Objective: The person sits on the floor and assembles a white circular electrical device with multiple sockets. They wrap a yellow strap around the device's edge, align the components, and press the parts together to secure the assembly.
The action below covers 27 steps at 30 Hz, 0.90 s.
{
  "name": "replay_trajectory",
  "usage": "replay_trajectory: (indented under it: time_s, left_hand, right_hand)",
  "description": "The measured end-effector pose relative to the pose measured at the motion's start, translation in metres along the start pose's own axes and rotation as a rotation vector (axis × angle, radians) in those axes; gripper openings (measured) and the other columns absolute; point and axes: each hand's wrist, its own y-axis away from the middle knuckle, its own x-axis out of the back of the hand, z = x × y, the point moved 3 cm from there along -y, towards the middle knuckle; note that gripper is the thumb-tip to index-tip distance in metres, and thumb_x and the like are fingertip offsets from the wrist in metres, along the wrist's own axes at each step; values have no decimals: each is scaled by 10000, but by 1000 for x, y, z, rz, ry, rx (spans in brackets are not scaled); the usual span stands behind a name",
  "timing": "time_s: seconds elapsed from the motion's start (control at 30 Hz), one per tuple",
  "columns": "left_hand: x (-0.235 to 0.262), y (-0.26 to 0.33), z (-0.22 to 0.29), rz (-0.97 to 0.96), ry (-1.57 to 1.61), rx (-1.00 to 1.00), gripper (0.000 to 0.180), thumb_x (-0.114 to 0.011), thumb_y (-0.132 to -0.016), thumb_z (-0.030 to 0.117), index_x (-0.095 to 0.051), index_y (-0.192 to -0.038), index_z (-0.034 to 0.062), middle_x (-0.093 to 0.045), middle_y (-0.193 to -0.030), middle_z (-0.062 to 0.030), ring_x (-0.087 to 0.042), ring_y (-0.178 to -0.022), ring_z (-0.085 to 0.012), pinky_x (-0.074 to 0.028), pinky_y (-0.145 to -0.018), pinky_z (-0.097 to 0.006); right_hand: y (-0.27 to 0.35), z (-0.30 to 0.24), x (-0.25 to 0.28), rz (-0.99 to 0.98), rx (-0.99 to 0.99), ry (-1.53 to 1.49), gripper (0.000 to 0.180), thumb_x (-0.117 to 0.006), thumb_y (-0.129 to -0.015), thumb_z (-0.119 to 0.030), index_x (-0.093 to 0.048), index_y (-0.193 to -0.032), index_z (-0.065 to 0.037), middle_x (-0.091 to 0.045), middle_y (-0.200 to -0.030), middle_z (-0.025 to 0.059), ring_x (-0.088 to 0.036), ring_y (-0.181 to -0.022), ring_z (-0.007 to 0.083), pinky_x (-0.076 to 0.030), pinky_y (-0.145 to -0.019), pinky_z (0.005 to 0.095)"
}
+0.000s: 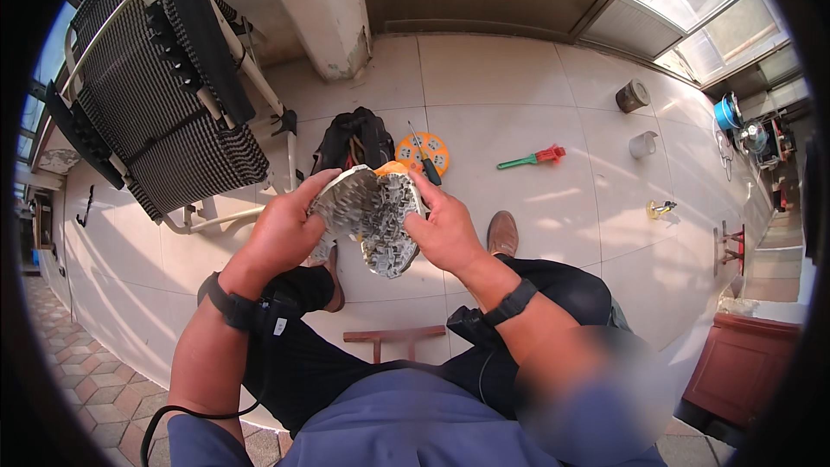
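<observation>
In front of me, my left hand and my right hand are closed on opposite edges of a grey, pale-rimmed shoe sole with a knobbly, lugged face. Its left half looks streaked and its right half coarser; I cannot tell whether this is one bent piece or two side by side. A bit of orange shows at its upper edge. Just beyond lie an orange disc with grey patches and a dark-handled screwdriver over it. The black bag sits behind my left hand.
A reclining chair of woven black fabric stands at left. Farther right on the tiles are a green-and-red tool, a dark tin, a white cup and a small yellow-and-metal item. A reddish wooden stool bar is between my legs.
</observation>
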Motion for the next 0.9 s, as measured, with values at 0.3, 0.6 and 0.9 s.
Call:
replay_trajectory:
  time_s: [0.3, 0.6, 0.9]
  left_hand:
    - [6, -8, -20, -71, 200, 42, 611, -476, -863, -108, -522, -1462, 3, -691, -1209, -86, -644, -1100, -136, -505, -973, -278]
    - [10, -11, -32, -89, 299, 38, 585, -502, -871, -102, -538, -1446, -4, -693, -1219, -75, -639, -1116, -131, -499, -989, -278]
    - [10, -9, -24, -43, 270, 3, 546, -539, -880, -62, -575, -1418, 26, -725, -1149, -90, -662, -1040, -133, -526, -926, -283]
  right_hand:
    - [-1, 19, 0, -49, -100, -106, 616, -592, -846, -154, -526, -1446, -26, -730, -1013, 160, -707, -918, 209, -531, -855, 322]
    - [2, 17, 4, -70, -118, -230, 627, -597, -848, -140, -521, -1454, 5, -738, -1116, 134, -686, -994, 152, -520, -909, 295]
    - [-1, 27, 1, -78, -126, -216, 659, -602, -848, -139, -489, -1477, 20, -723, -1190, 165, -691, -1066, 187, -514, -949, 310]
